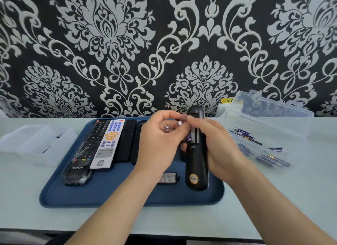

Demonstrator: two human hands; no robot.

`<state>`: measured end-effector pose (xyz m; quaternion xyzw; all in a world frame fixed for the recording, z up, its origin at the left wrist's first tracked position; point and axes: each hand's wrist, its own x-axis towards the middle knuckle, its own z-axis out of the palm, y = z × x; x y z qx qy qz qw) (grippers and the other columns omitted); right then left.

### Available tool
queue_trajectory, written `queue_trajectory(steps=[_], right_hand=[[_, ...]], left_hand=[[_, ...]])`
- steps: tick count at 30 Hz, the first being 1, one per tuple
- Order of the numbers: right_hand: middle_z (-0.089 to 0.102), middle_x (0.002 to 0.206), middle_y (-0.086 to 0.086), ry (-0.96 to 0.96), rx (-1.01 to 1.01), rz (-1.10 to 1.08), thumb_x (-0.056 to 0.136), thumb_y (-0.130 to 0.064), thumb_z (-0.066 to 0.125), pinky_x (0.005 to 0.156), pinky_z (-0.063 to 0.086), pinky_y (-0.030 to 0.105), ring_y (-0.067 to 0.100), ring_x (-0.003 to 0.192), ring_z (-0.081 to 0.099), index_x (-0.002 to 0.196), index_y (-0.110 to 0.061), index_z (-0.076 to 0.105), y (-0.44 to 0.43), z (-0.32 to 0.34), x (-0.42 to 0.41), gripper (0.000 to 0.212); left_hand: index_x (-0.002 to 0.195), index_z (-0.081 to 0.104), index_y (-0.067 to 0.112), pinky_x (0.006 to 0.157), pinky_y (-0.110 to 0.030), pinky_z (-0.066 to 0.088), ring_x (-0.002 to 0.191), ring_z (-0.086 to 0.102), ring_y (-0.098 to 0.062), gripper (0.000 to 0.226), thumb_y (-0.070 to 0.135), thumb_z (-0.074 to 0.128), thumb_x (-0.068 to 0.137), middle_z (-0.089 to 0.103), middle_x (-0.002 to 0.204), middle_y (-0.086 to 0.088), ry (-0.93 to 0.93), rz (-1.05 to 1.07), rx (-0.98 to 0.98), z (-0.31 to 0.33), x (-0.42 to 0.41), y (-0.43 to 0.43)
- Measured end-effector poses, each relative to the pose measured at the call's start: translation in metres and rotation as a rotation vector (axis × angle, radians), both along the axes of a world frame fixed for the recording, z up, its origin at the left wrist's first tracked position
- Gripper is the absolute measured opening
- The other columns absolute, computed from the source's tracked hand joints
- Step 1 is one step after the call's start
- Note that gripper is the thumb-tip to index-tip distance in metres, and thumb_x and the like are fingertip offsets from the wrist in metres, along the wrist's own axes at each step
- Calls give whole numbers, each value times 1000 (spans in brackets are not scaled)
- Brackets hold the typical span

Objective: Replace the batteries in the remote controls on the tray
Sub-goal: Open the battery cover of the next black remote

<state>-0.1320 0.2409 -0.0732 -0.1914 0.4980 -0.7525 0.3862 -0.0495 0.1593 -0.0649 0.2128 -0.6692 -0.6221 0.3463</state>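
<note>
Black wallpaper (54, 34) with a silver-grey damask pattern backs a pale table (27, 199). At the table's left sits a frosted white container (34, 144). At the right a clear plastic box (269, 128) stands with its lid raised against the wall, with purple-labelled spare cells (244, 133) lying in it. One loose cell (276, 149) lies on the table just beside the box.

A blue tray (109, 193) lies in the middle. On its left half, side by side, lie a plastic-wrapped remote (80, 153), a white remote (107, 144) with blue and orange buttons, and two dark remotes (126, 140) partly hidden behind the left wrist. A small black piece with a printed label (168, 178) lies on the tray between the forearms.

The right hand (220, 146) grips the black remote (196, 164) from its right side, fingers wrapped behind it and thumb near the top. The remote is held back-side up, its far end tilted upward over the tray. Its battery bay (193, 135) is uncovered, with a purple-labelled end showing at the bay's left edge.

The left hand (158, 146) is curled, pinching batteries (180, 123) between thumb and fingertips. Two silvery ends show, just left of the open bay and almost touching the right thumb. Whether the remote's near end rests on the tray cannot be told.
</note>
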Motion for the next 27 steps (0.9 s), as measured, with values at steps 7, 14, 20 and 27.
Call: queue_trajectory(steps=[7,14,20,27], right_hand=[[66,72,13,6,-8,18,90,5,59,55,50,23,17,58,61,104,-1,64,-19,8,15,16],[65,71,9,-31,97,69,94,-20,62,67,55,31,19,66,61,95,-2,74,-82,36,57,22],[63,69,0,234,318,52,96,-41,53,54,42,25,13,59,55,93,-16,72,-140,47,91,32],[72,96,16,-288,-32,24,92,-8,62,66,61,29,28,73,73,102,-3,60,-155,40,99,12]], left_hand=[[100,62,7,39,-18,35,50,41,-10,26,3,36,99,51,81,-13,149,-91,688,10,5,-20],[99,57,8,33,-14,23,43,34,-6,23,0,36,99,47,70,-5,99,11,495,30,69,-91],[89,67,19,86,-35,51,95,59,-15,30,12,39,97,64,101,2,-343,447,-91,29,132,-170],[86,64,26,71,-26,43,105,59,-22,28,13,41,95,66,113,-8,-412,422,41,4,150,-232]])
